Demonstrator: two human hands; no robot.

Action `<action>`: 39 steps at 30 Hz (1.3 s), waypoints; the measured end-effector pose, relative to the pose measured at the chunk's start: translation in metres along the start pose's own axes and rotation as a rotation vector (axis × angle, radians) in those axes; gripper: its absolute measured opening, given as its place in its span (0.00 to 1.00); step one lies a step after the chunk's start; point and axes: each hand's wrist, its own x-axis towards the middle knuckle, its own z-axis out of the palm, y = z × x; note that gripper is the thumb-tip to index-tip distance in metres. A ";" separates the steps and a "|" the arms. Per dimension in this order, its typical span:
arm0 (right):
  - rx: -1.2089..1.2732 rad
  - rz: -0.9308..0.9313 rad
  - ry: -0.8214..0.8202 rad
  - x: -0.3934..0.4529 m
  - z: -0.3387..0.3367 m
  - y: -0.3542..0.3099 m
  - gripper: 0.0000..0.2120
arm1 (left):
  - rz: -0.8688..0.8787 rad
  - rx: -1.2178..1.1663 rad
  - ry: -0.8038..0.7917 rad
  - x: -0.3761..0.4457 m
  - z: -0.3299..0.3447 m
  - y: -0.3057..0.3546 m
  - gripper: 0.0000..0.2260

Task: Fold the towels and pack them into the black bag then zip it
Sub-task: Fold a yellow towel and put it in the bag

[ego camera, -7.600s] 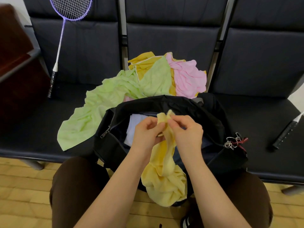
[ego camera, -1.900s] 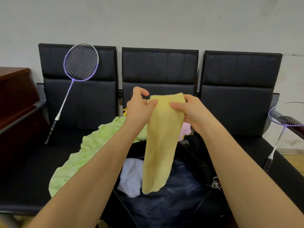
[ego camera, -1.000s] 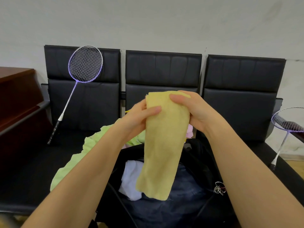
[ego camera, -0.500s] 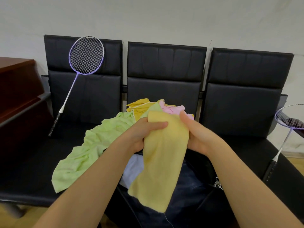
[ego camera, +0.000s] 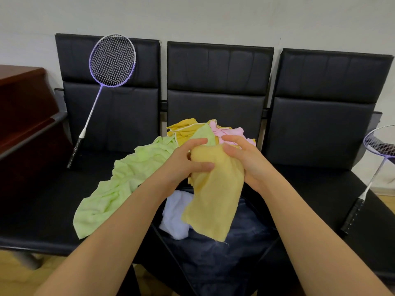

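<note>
Change: both hands have come lower since half a second ago, and the yellow towel (ego camera: 215,193) is more bunched at its top; the view has tilted slightly, while the racket and the pile stay put.
Left hand (ego camera: 183,165): grips the towel's upper left part, thumb in front across the cloth, fingers curled over the top edge.
Right hand (ego camera: 245,161): holds the towel's upper right edge, fingers curled over the top and palm against the cloth.
Yellow towel: hangs from both hands in a narrow folded strip, its lower end dangling over the bag's opening.
Bag (ego camera: 213,257): black, unzipped, in front of the person at the edge of the middle seat; dark blue inside.
White towel (ego camera: 175,216): lies in the bag at the left, just beside the hanging yellow end.
Green towel (ego camera: 119,189): spread crumpled over the seat to the left of the bag.
Pile: a darker yellow cloth (ego camera: 183,130) and a pink towel (ego camera: 230,132) lie behind the hands on the middle seat.
Chairs (ego camera: 218,82): three black seats in a row against a pale wall.
Racket (ego camera: 106,82): purple, leans on the left chair back.
Second racket (ego camera: 372,167): leans at the right edge.
Cabinet (ego camera: 23,116): dark brown wood, far left.
</note>
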 end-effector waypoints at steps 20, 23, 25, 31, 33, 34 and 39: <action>-0.375 -0.062 0.022 0.002 -0.022 -0.009 0.13 | 0.060 0.226 -0.025 0.005 -0.012 0.009 0.19; -0.449 -0.099 0.102 0.006 -0.029 -0.012 0.10 | 0.055 0.229 -0.033 0.005 -0.013 0.008 0.18; -0.415 -0.119 0.112 0.004 -0.027 -0.014 0.07 | 0.057 0.194 -0.024 0.005 -0.012 0.008 0.18; -0.342 0.024 -0.083 -0.005 -0.015 -0.002 0.31 | 0.023 -0.006 -0.026 0.006 -0.007 0.005 0.19; -0.449 0.007 -0.067 -0.002 -0.013 0.004 0.36 | 0.031 0.042 -0.024 0.006 -0.005 0.004 0.19; -0.460 0.007 -0.060 -0.001 -0.013 0.005 0.36 | 0.044 0.096 -0.017 0.006 -0.005 0.004 0.19; -0.370 -0.027 -0.003 -0.001 -0.015 0.001 0.25 | 0.107 0.329 0.068 0.005 -0.009 0.008 0.20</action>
